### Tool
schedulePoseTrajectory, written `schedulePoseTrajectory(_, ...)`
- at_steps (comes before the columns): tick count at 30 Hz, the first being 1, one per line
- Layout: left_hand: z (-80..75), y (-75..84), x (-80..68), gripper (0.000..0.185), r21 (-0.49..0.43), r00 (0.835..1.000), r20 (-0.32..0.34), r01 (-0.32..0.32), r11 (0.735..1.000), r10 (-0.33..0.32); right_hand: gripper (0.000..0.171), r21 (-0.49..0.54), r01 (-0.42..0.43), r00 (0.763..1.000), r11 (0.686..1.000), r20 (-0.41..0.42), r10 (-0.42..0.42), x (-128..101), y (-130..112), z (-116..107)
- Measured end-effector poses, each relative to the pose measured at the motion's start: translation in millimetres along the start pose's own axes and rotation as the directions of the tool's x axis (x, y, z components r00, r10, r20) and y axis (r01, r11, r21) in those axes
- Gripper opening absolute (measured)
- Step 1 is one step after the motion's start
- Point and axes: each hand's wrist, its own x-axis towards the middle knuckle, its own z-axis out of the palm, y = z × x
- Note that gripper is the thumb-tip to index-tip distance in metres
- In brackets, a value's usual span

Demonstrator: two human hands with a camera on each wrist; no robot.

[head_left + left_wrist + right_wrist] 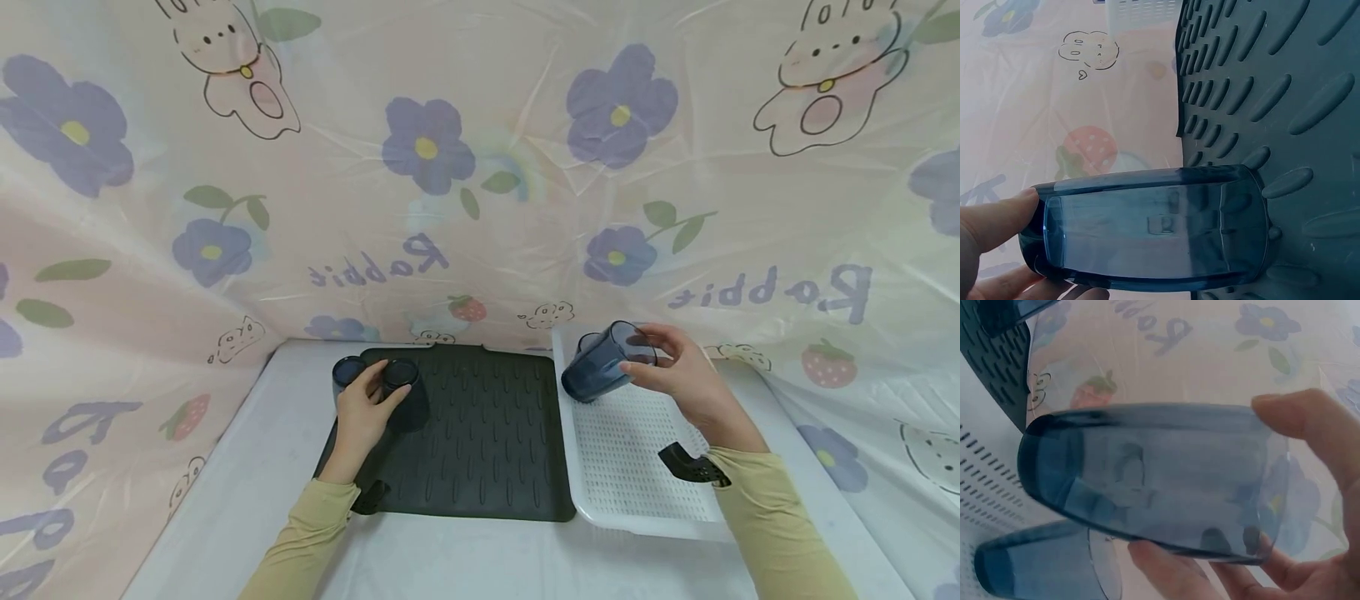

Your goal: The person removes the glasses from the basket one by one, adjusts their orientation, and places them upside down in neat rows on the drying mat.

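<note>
On the left, my left hand (366, 410) grips a blue glass (408, 407) by its thick base. That glass is upside down, its rim down at the dark ribbed mat (487, 433). A second upturned glass (348, 372) is just left of it, partly behind my fingers. My right hand (686, 375) holds another blue glass (1147, 481) near its rim, thumb on one side and fingers on the other. It tilts above the white perforated tray (637, 458), base toward the lower left. Behind it, mostly hidden in the head view, one more glass (1041, 562) stands in the tray.
Mat and tray lie side by side on a white-covered table (465, 558). A patterned plastic sheet (510, 233) rises like a wall behind the table and along both sides. The tray has a raised rim (568, 450) next to the mat.
</note>
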Motion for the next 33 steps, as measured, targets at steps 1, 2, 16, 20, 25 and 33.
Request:
schedulePoseTrajectory(1, -0.1, -0.2, -0.1, 0.059, 0.001, 1.000, 0.002, -0.001, 1.000, 0.001, 0.069, 0.018, 0.000, 1.000, 1.000, 0.004, 0.000, 1, 0, 2)
schedulePoseTrajectory(2, -0.2, -0.2, -0.2, 0.059, 0.003, 1.000, 0.002, 0.000, 1.000, 0.000, 0.067, 0.038, -0.003, 1.000, 0.999, 0.008, 0.002, 1, 1, 3)
schedulePoseTrajectory(16, -0.7, 1.5, 0.7, 0.060, 0.011, 1.000, 0.009, 0.016, 1.000, -0.016, 0.059, 0.173, -0.059, 0.997, 0.983, 0.067, 0.048, 11, 10, 23)
schedulePoseTrajectory(20, 0.1, 2.4, 0.9, 0.060, 0.001, 1.000, 0.004, 0.016, 1.000, -0.016, 0.057, 0.194, -0.052, 0.998, 0.980, 0.056, 0.042, 12, 14, 29)
schedulePoseTrajectory(25, 2.0, 2.9, 0.3, 0.059, 0.002, 1.000, -0.020, 0.010, 1.000, -0.009, 0.059, 0.220, -0.073, 0.997, 0.973, 0.033, 0.068, 13, 14, 36)
schedulePoseTrajectory(33, 2.8, 1.7, -1.6, 0.056, 0.030, 0.999, -0.043, 0.030, 0.999, -0.029, 0.063, 0.229, -0.118, 0.993, 0.966, 0.029, 0.114, 14, 16, 45)
